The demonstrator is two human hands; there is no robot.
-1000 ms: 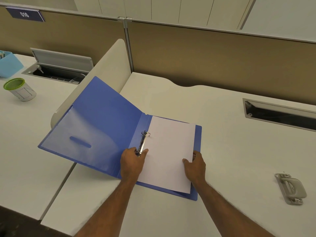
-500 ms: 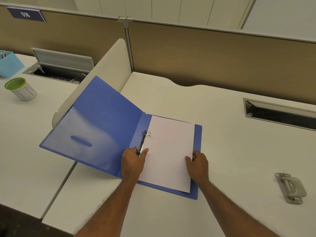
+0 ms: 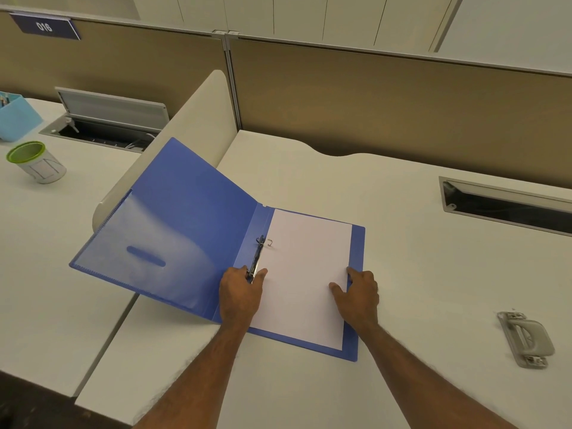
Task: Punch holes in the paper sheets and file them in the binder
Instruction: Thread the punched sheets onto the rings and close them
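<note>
The blue binder (image 3: 185,230) lies open on the white bench (image 3: 418,274), its left cover tilted up. The paper sheet (image 3: 306,274) sits on its right half. The left hand (image 3: 240,294) pinches the ring mechanism (image 3: 258,258); the right hand (image 3: 359,294) rests loosely open on the sheet's right edge. The grey hole punch (image 3: 524,339) sits well right.
</note>
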